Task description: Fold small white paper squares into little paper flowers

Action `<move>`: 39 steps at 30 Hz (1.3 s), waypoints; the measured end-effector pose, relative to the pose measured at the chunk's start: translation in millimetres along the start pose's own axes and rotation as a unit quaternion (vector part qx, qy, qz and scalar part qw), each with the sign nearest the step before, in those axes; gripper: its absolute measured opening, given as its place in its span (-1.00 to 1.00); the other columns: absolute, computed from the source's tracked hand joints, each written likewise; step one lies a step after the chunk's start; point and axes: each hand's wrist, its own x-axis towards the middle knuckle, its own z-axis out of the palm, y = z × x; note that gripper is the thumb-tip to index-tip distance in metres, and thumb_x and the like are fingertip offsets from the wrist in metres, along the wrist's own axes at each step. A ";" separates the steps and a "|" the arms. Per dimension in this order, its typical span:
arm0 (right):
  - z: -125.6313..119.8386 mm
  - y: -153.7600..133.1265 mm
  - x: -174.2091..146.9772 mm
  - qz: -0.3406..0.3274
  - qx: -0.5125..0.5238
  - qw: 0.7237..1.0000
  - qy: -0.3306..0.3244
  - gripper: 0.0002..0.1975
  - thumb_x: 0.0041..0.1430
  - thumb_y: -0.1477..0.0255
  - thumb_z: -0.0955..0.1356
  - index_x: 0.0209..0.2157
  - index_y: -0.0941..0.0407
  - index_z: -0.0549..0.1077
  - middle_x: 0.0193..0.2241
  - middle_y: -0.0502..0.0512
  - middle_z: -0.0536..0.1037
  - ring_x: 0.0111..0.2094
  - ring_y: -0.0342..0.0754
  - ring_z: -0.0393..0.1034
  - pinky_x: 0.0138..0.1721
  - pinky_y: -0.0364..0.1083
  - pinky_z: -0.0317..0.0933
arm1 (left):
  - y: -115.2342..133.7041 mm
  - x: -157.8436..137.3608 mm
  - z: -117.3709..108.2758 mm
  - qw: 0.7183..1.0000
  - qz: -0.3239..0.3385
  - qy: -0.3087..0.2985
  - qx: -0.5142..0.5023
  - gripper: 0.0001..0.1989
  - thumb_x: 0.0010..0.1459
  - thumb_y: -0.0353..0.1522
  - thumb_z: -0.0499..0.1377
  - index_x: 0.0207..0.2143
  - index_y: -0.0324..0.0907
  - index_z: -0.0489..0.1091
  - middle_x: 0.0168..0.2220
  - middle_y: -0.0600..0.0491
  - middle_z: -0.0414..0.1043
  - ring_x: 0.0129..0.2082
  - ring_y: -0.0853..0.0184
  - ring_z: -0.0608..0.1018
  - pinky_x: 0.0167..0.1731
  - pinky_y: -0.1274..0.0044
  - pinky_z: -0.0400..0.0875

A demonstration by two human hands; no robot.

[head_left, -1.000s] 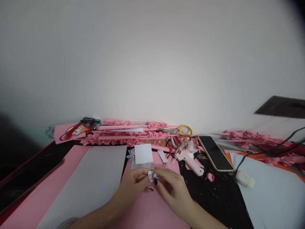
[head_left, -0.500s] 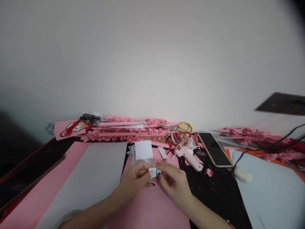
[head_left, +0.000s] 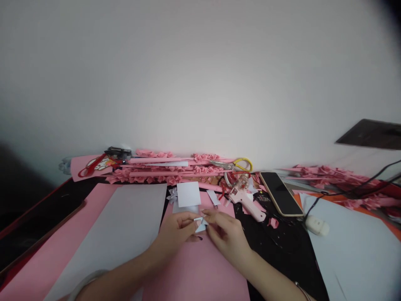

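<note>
Between my two hands is a small folded piece of white paper [head_left: 200,228], held above a pink sheet [head_left: 200,267]. My left hand [head_left: 178,230] pinches its left side between thumb and fingers. My right hand [head_left: 226,230] has its thumb and fingertips closed at the paper's right edge. Just beyond the fingers lie a stack of white paper squares [head_left: 188,194] and a small white strip [head_left: 213,197]. A white folded paper flower [head_left: 172,195] sits left of the stack.
A pink glue gun [head_left: 249,205], a phone [head_left: 281,194] and a white plug-like piece [head_left: 317,225] lie to the right. Yellow-handled scissors [head_left: 233,165] rest on pink paper flower stems [head_left: 150,172] along the wall. Large white sheets [head_left: 119,234] flank the middle.
The small white paper now shows a slanted fold with a triangular flap, where it looked flatter and squarer before. Both hands stay in nearly the same place; the view has shifted slightly.
</note>
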 end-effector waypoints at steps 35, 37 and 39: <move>-9.7 -5.9 -0.3 -0.055 -0.028 0.994 -0.087 -0.60 -0.02 0.65 0.22 -0.11 0.15 0.36 -0.17 0.20 0.48 -0.10 -0.01 0.35 -0.10 -0.06 0.22 | 2.7 0.3 -3.4 0.999 -0.024 0.000 -0.042 -0.75 -0.02 -0.28 0.24 -0.29 -0.23 0.43 -0.31 -0.01 0.54 -0.27 0.30 0.56 -0.35 0.60 0.38; -9.6 -6.4 -0.6 -0.046 0.001 0.997 -0.065 -0.64 0.01 0.64 0.21 -0.13 0.14 0.36 -0.20 0.18 0.48 -0.14 -0.02 0.37 -0.13 -0.07 0.23 | 2.2 0.5 -2.9 0.999 -0.022 0.001 -0.029 -0.75 -0.02 -0.28 0.23 -0.29 -0.23 0.42 -0.32 -0.01 0.54 -0.28 0.30 0.56 -0.35 0.59 0.39; -9.1 -6.8 -0.7 -0.015 0.029 0.999 -0.037 -0.72 0.07 0.60 0.20 -0.15 0.15 0.35 -0.27 0.14 0.48 -0.25 -0.05 0.39 -0.23 -0.11 0.24 | 0.3 0.1 -2.5 1.000 0.000 0.002 -0.006 -0.76 -0.02 -0.29 0.23 -0.29 -0.23 0.41 -0.34 0.00 0.54 -0.31 0.31 0.55 -0.37 0.58 0.40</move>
